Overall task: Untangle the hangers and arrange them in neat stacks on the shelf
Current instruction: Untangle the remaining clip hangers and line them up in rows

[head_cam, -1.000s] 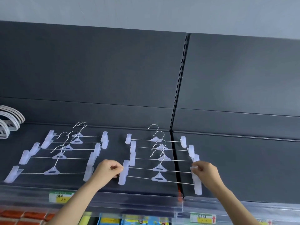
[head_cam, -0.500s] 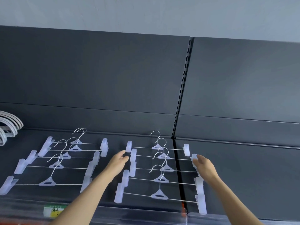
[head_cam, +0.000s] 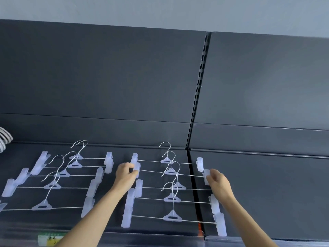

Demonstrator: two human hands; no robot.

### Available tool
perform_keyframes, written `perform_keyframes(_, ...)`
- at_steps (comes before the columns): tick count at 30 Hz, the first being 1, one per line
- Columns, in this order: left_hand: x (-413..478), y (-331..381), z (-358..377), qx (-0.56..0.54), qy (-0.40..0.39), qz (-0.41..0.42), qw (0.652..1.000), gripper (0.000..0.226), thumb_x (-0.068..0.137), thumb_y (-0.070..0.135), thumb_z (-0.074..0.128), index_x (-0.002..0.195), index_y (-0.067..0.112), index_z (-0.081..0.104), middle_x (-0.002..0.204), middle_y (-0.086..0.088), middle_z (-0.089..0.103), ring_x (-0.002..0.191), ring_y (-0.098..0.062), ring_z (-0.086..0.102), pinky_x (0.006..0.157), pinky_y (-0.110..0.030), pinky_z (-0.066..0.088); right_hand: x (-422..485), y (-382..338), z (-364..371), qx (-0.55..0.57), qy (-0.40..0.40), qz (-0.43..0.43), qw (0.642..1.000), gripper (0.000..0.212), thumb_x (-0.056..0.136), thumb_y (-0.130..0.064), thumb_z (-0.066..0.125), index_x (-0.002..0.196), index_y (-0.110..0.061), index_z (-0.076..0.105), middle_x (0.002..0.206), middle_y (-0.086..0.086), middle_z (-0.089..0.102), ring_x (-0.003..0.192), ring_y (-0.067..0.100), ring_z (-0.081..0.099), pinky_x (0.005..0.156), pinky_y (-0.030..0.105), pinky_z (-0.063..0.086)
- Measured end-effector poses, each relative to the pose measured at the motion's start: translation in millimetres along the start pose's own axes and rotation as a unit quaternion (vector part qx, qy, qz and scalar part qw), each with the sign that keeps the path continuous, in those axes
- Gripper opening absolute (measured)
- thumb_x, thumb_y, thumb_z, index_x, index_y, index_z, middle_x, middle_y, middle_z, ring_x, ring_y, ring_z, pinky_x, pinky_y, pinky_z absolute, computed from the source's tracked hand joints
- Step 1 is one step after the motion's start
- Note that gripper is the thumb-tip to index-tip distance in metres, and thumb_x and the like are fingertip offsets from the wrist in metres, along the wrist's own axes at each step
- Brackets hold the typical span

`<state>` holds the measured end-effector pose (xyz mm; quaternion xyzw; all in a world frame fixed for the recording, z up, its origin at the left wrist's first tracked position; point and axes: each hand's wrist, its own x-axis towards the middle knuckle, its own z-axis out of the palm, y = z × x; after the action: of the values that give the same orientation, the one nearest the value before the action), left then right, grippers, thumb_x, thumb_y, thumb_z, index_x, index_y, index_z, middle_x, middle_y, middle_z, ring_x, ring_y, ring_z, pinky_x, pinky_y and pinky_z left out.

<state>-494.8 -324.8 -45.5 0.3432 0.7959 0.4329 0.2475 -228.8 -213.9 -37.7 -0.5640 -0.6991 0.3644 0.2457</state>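
Two fanned rows of translucent clip hangers with metal hooks lie flat on the dark shelf [head_cam: 267,184]. The left row [head_cam: 53,186] holds several hangers untouched. In the right row [head_cam: 171,198], my left hand [head_cam: 125,173] pinches the left clip of the second hanger from the back [head_cam: 170,171]. My right hand [head_cam: 218,182] grips that same hanger's right clip. The rear hanger [head_cam: 166,160] lies just behind it.
White curved hangers [head_cam: 4,139] sit at the far left edge. A slotted upright [head_cam: 197,97] divides the dark back panels. A clear front rail with a yellow price label [head_cam: 49,238] runs along the shelf's near edge. Bare shelf extends to the right.
Both hands moved from the front hanger back toward the rear of the right row and closed on the second hanger's clips. The view tilted up.
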Motion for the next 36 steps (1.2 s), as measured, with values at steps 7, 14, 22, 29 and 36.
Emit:
perform_keyframes(7, 1.9, -4.2, -2.0, -0.010, -0.036, -0.041, 0.998, 0.014, 0.087, 0.009, 0.043, 0.100, 0.007, 0.047, 0.086, -0.002, 0.048, 0.073, -0.015, 0.043, 0.065, -0.025, 0.035, 4.4, -0.4, 2.9, -0.008, -0.010, 0.000, 1.000, 0.024, 0.088, -0.006, 0.041, 0.065, -0.009, 0.034, 0.059, 0.002, 0.031, 0.056, 0.017, 0.025, 0.051, 0.030, 0.020)
perform_keyframes(14, -0.4, -0.4, -6.5, 0.000, -0.060, -0.043, 0.997, 0.014, 0.081, 0.007, 0.043, 0.095, 0.007, 0.046, 0.090, -0.003, 0.046, 0.074, -0.016, 0.043, 0.072, -0.028, 0.037, 2.7, 3.1, 2.2, 0.006, -0.005, -0.004, 1.000, 0.023, 0.086, -0.003, 0.042, 0.064, -0.003, 0.036, 0.062, 0.003, 0.034, 0.060, 0.019, 0.029, 0.050, 0.028, 0.022)
perform_keyframes(22, -51.9, -13.8, -24.6, 0.166, -0.081, -0.018, 0.983, 0.017, 0.091, 0.024, 0.045, 0.101, 0.013, 0.054, 0.106, -0.006, 0.053, 0.077, -0.016, 0.044, 0.069, -0.026, 0.034, -59.1, 32.2, -11.2, -0.064, 0.031, -0.010, 0.997, 0.037, 0.088, -0.005, 0.046, 0.057, -0.013, 0.028, 0.060, 0.000, 0.034, 0.055, 0.017, 0.029, 0.050, 0.026, 0.026)
perform_keyframes(29, -66.1, -15.3, -11.4, 0.162, -0.071, -0.018, 0.984, 0.028, 0.088, 0.013, 0.044, 0.068, 0.015, 0.024, 0.069, 0.002, 0.027, 0.061, -0.015, 0.025, 0.052, -0.028, 0.019, -60.7, 33.7, 10.8, -0.091, 0.015, -0.010, 0.996, 0.041, 0.093, -0.010, 0.042, 0.056, -0.018, 0.025, 0.062, -0.001, 0.032, 0.054, 0.012, 0.029, 0.047, 0.021, 0.023)
perform_keyframes(36, -69.7, -18.1, -10.2, 0.150, -0.060, -0.014, 0.987, 0.013, 0.081, 0.003, 0.051, 0.084, 0.011, 0.042, 0.088, -0.006, 0.047, 0.079, -0.022, 0.041, 0.063, -0.026, 0.032, -55.5, 17.5, 3.3, -0.014, 0.042, 0.046, 0.998, 0.029, 0.085, -0.023, 0.050, 0.108, -0.005, 0.053, 0.116, 0.018, 0.046, 0.101, 0.031, 0.046, 0.083, 0.035, 0.037)
